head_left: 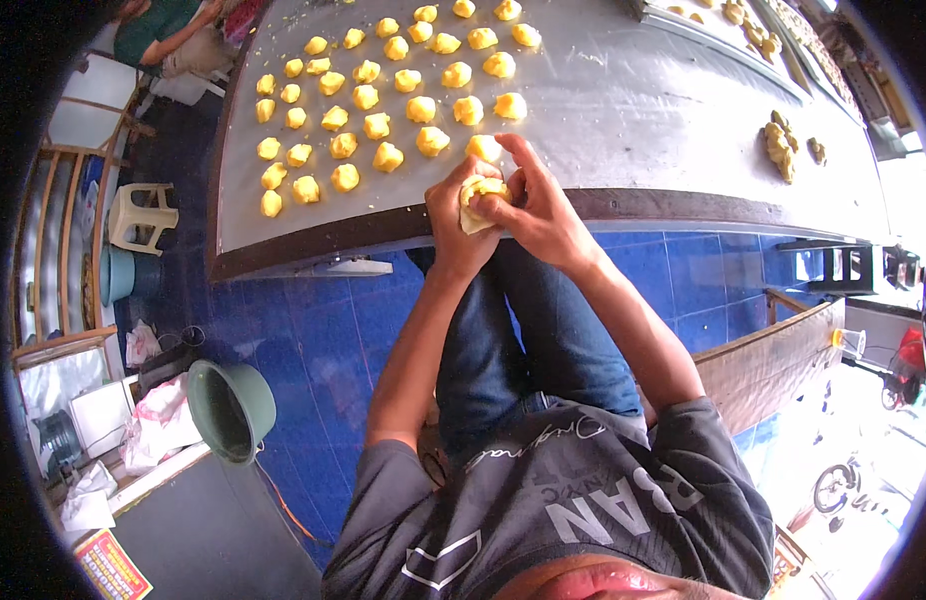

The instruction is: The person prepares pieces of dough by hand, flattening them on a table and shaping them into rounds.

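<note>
Both my hands are together just over the near edge of the metal-topped table (623,140). Between them is a piece of pale dough (475,218) with a yellow lump on it. My left hand (449,222) cups the dough from the left, its fingers curled around it. My right hand (543,212) presses on it with the thumb, while the index finger stretches away from it. Just past my fingertips sits a yellow lump (483,148), partly hidden by them. Several similar yellow lumps (421,109) lie in loose rows on the table's left half.
Brownish lumps (780,150) lie on the table's right side, near a tray (718,38) holding more. A dark raised rim (673,203) edges the table. A wooden bench (773,350), a plastic stool (143,215) and a green tub (233,410) stand around. Another person (173,45) sits far left.
</note>
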Demonstrator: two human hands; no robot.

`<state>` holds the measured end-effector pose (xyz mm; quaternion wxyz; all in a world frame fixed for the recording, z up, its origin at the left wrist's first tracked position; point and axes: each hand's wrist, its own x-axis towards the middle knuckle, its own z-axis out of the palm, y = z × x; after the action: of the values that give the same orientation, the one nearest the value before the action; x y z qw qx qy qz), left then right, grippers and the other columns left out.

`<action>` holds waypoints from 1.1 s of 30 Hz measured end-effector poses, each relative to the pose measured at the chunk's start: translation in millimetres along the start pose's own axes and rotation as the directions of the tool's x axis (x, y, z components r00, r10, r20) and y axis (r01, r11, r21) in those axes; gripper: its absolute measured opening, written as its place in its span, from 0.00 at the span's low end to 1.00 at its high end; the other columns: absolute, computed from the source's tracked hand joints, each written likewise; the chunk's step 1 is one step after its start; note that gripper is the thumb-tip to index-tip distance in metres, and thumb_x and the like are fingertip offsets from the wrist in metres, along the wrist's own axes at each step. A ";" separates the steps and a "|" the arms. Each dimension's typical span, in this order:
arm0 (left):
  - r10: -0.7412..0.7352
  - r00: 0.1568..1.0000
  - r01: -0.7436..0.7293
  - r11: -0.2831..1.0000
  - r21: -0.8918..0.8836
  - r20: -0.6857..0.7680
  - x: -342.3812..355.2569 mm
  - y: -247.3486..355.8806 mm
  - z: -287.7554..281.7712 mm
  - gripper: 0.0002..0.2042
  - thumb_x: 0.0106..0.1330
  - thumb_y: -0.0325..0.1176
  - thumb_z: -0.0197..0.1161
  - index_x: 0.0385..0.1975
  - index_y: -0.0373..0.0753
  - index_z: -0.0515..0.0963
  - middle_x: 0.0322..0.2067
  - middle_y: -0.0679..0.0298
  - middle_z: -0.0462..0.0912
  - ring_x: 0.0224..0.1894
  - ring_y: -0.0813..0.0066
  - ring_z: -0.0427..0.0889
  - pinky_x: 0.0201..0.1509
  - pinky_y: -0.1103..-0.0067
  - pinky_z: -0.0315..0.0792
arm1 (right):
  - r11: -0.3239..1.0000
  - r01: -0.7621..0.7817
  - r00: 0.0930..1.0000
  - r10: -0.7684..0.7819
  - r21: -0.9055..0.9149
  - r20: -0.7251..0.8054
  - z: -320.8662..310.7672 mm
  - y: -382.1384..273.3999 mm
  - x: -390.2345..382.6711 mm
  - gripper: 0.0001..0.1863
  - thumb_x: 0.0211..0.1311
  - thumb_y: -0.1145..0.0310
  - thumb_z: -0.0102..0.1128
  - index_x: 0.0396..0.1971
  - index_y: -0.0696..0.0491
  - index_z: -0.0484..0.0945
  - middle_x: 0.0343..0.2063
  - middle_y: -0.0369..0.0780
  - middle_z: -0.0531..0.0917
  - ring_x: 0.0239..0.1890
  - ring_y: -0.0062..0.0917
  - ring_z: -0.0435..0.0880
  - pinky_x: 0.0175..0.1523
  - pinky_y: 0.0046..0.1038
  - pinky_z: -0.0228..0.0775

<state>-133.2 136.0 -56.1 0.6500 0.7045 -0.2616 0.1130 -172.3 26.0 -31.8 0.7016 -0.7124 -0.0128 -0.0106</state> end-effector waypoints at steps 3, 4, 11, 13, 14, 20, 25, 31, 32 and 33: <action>-0.013 1.000 0.013 0.999 0.036 0.024 -0.5 2.9 -1.7 0.09 0.48 0.26 0.63 0.22 0.39 0.67 0.19 0.71 0.71 0.24 0.84 0.68 0.30 0.83 0.66 | 0.998 0.065 0.998 -0.065 0.026 0.006 2.5 5.5 2.0 0.39 0.50 0.65 0.66 0.59 0.57 0.53 0.24 0.35 0.68 0.28 0.16 0.67 0.32 0.19 0.64; -0.008 1.000 0.007 0.999 0.041 0.025 -0.8 1.9 -3.2 0.09 0.48 0.26 0.63 0.22 0.39 0.67 0.19 0.71 0.71 0.24 0.84 0.68 0.30 0.83 0.66 | 0.997 0.071 0.997 -0.071 0.030 0.006 0.2 2.2 0.9 0.39 0.50 0.65 0.66 0.59 0.57 0.53 0.24 0.35 0.68 0.28 0.16 0.67 0.32 0.19 0.64; 0.071 0.994 -0.070 0.997 0.021 -0.081 -3.8 -2.4 3.3 0.12 0.47 0.25 0.67 0.20 0.38 0.67 0.18 0.67 0.74 0.22 0.81 0.73 0.28 0.81 0.68 | 0.970 0.114 0.993 -0.103 0.215 -0.063 -5.5 -0.2 -2.5 0.38 0.55 0.60 0.63 0.59 0.60 0.53 0.38 0.39 0.67 0.32 0.17 0.69 0.37 0.20 0.65; 0.105 0.993 -0.105 0.994 -0.009 -0.057 -3.1 -4.8 0.1 0.12 0.47 0.25 0.67 0.20 0.38 0.67 0.18 0.67 0.74 0.22 0.81 0.73 0.28 0.81 0.68 | 0.995 0.064 0.997 -0.061 0.077 -0.047 -1.3 -2.5 -6.3 0.38 0.56 0.59 0.62 0.58 0.62 0.53 0.37 0.38 0.66 0.31 0.17 0.67 0.37 0.20 0.64; 0.139 0.990 -0.140 0.989 -0.040 -0.038 -2.7 -6.0 -2.0 0.12 0.47 0.26 0.66 0.21 0.38 0.66 0.18 0.67 0.73 0.22 0.80 0.73 0.29 0.81 0.68 | 1.000 0.003 1.000 -0.003 0.011 -0.005 1.6 -5.1 -8.7 0.37 0.56 0.59 0.62 0.57 0.63 0.53 0.35 0.38 0.65 0.30 0.17 0.66 0.37 0.21 0.63; 0.111 0.994 -0.112 0.992 -0.065 -0.025 -7.1 -7.6 -2.3 0.11 0.47 0.28 0.66 0.21 0.37 0.67 0.19 0.66 0.74 0.22 0.80 0.73 0.28 0.82 0.68 | 0.995 0.055 0.998 -0.059 -0.082 -0.039 6.4 6.5 -9.3 0.38 0.52 0.64 0.63 0.57 0.63 0.53 0.34 0.38 0.63 0.30 0.20 0.63 0.38 0.22 0.61; 0.133 0.990 -0.134 0.991 -0.014 -0.035 -7.2 -2.3 -1.9 0.11 0.48 0.28 0.66 0.21 0.38 0.68 0.19 0.66 0.74 0.22 0.80 0.73 0.28 0.82 0.68 | 0.996 0.085 0.996 -0.085 0.015 -0.012 2.1 1.5 -11.2 0.38 0.51 0.69 0.62 0.58 0.63 0.52 0.38 0.40 0.64 0.33 0.20 0.63 0.42 0.21 0.60; 0.155 0.985 -0.159 0.987 -0.041 -0.080 -3.3 -7.4 1.5 0.12 0.47 0.25 0.67 0.23 0.37 0.67 0.19 0.66 0.72 0.23 0.80 0.73 0.28 0.82 0.67 | 0.974 0.068 0.997 -0.058 0.215 -0.056 -2.0 7.3 -13.0 0.41 0.55 0.63 0.62 0.62 0.61 0.48 0.60 0.48 0.58 0.66 0.27 0.47 0.66 0.27 0.40; 0.155 0.985 -0.158 0.987 -0.041 -0.080 -5.2 -8.4 0.6 0.12 0.47 0.25 0.67 0.23 0.37 0.67 0.19 0.66 0.72 0.23 0.80 0.73 0.28 0.82 0.67 | 0.974 0.068 0.997 -0.057 0.215 -0.057 -1.3 10.5 -13.6 0.41 0.55 0.63 0.62 0.62 0.61 0.48 0.60 0.48 0.58 0.66 0.27 0.47 0.66 0.27 0.40; 0.157 0.984 -0.160 0.987 -0.033 -0.079 -5.6 -5.9 0.5 0.11 0.47 0.25 0.66 0.23 0.37 0.67 0.19 0.66 0.72 0.23 0.80 0.73 0.28 0.82 0.67 | 0.984 0.047 0.998 -0.040 0.174 -0.044 -0.7 13.6 -13.8 0.41 0.55 0.63 0.62 0.61 0.61 0.48 0.57 0.47 0.61 0.62 0.27 0.54 0.64 0.26 0.45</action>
<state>-135.0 136.9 -64.0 0.6622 0.6637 -0.2938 0.1860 -185.6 25.1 -45.8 0.7613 -0.6471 -0.0151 -0.0393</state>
